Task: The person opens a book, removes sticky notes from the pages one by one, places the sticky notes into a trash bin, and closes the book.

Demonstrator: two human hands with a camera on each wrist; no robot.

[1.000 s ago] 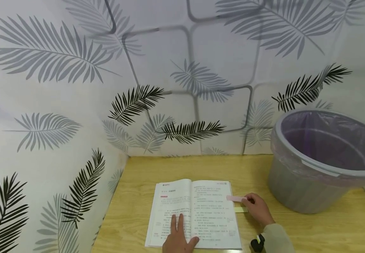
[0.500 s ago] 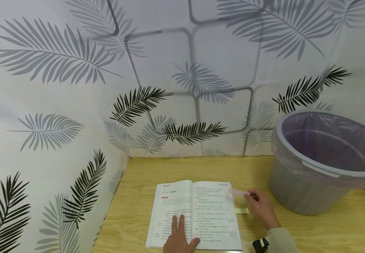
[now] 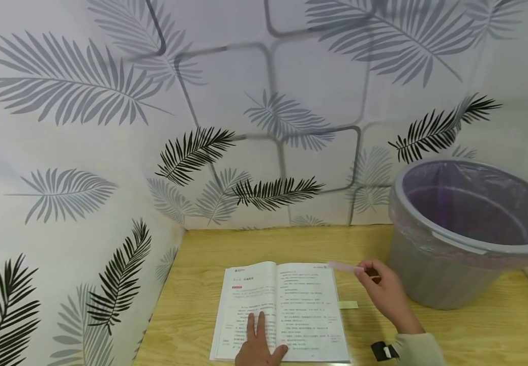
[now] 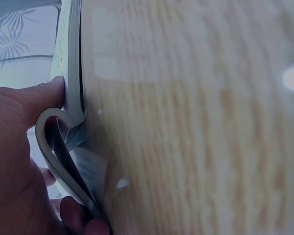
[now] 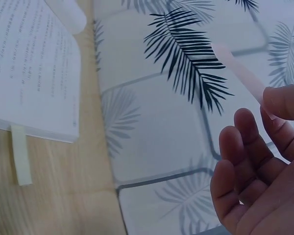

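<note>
While left hand (image 3: pixel 258 349) rests on spread book (image 3: pixel 307 315), two fingers straight, thumb out (pressing, not gripping), book lies steady on table (image 3: pixel 204 246). Yellow strip (image 3: pixel 349 305) juts from right edge of book, same as a second ago. Right hand (image 3: pixel 387 295) has moved up and away from that edge: thumb and forefinger pinch pink strip (image 3: pixel 344 266), other fingers loosely bent. Pink strip now in air near book's top right corner, apparently free; so one strip off, one left, as I judge. Beyond: lined bin (image 3: pixel 442 277), leaf-patterned wall (image 3: pixel 312 168).
</note>
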